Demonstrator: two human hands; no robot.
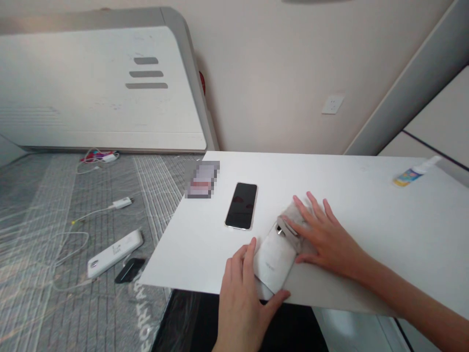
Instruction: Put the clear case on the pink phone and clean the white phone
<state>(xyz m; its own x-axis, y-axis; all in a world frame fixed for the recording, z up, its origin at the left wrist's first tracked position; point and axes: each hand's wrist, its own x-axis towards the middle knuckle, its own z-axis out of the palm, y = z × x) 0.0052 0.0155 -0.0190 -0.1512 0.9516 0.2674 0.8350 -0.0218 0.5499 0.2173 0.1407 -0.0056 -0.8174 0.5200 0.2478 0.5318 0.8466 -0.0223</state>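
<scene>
A white phone lies face down and slanted near the front edge of the white table. My left hand holds its lower end, fingers along the left side and thumb at the bottom corner. A grey cloth covers the phone's upper part, with a camera lens showing at its edge. On that cloth presses my right hand, its fingers spread and the thumb by the phone's right side. What lies under the right palm is hidden. A second phone with a dark screen and clear case rests to the left.
A spray bottle leans at the table's far right. At the back left corner is a blurred-out item. A white power strip, a black object and a charger with cable lie on the grey bedding.
</scene>
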